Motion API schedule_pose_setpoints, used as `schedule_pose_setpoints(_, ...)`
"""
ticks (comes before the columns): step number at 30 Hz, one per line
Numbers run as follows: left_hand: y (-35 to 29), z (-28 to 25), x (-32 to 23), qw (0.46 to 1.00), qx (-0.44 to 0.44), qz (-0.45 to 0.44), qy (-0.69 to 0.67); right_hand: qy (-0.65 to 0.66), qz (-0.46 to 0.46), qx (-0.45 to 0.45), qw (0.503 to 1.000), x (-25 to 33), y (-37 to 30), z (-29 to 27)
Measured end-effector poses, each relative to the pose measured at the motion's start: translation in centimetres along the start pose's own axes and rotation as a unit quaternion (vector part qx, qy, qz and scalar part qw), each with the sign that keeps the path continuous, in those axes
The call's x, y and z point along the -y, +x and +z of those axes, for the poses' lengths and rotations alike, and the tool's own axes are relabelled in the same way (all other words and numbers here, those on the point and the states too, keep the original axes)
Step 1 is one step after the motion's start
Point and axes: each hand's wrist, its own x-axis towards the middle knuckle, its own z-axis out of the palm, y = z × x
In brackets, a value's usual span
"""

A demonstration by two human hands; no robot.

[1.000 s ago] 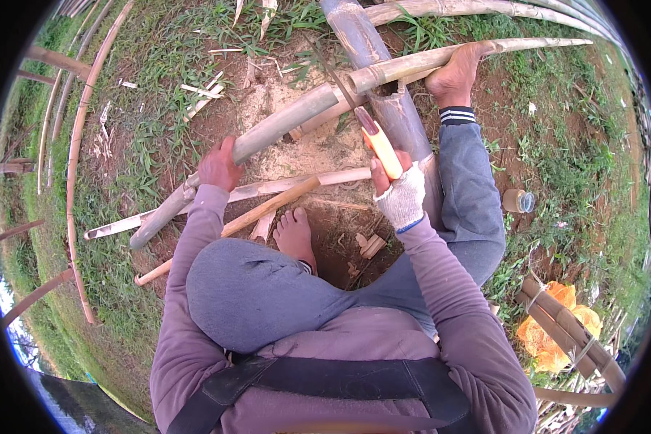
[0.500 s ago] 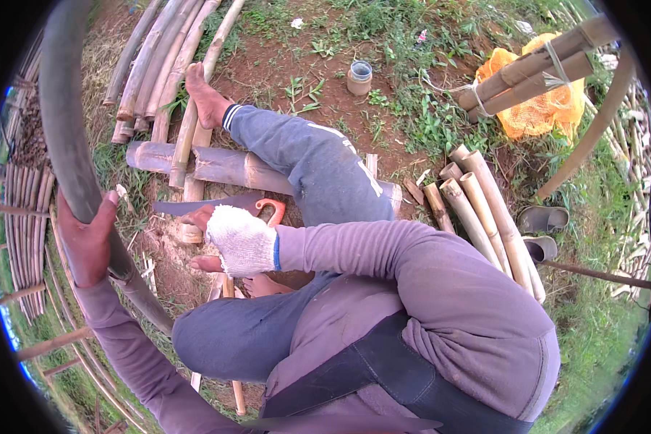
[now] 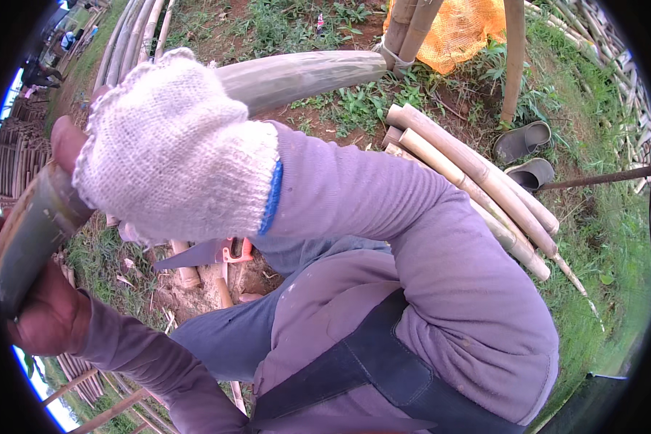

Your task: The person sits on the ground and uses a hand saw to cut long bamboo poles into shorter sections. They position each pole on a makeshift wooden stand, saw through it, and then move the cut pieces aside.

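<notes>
On grassy ground (image 3: 593, 249), bamboo poles (image 3: 477, 168)

Outdoor workyard — bamboo poles (image 3: 479, 169), handsaw (image 3: 201, 254)

My 2 hands close in a grip out to my left. My right arm (image 3: 354, 181) bends at the elbow and crosses before my chest; its gloved right hand (image 3: 173, 152) sits higher, bare fingers (image 3: 68, 141) curled. My bare left hand (image 3: 50, 315) clasps below, left forearm (image 3: 148, 365) slanting up to it.

The right hand (image 3: 173, 145) is now off the saw (image 3: 202, 254) and at the bamboo pole (image 3: 36, 228). The pole is now raised nearer the camera.
</notes>
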Motion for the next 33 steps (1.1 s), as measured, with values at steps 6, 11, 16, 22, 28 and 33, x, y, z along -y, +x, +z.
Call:
schedule_pose_setpoints(6,-10.3,-8.4,10.6,0.685,0.409,-0.406,0.446,-0.018,0.223,0.193,0.955,-8.9,-16.5,-5.3)
schedule_pose_setpoints(11,-13.6,-22.8,12.3,0.508,0.425,-0.443,0.604,-0.128,0.446,0.242,0.852,-12.4,-35.9,-12.8)
schedule_pose_setpoints(16,-15.2,-34.1,12.3,0.526,0.274,-0.45,0.668,-0.242,0.542,0.349,0.726,-10.3,-50.0,-18.0)
schedule_pose_setpoints(22,-13.8,-35.0,12.8,0.461,0.261,-0.477,0.701,-0.369,0.574,0.384,0.622,-7.9,-54.5,-18.1)
schedule_pose_setpoints(28,-15.3,-36.9,11.1,0.459,0.233,-0.486,0.706,-0.344,0.618,0.501,0.498,-9.8,-47.3,-14.2)
schedule_pose_setpoints(33,-17.4,-38.7,13.1,0.425,0.194,-0.496,0.733,-0.37,0.616,0.531,0.449,-12.0,-44.2,-11.9)
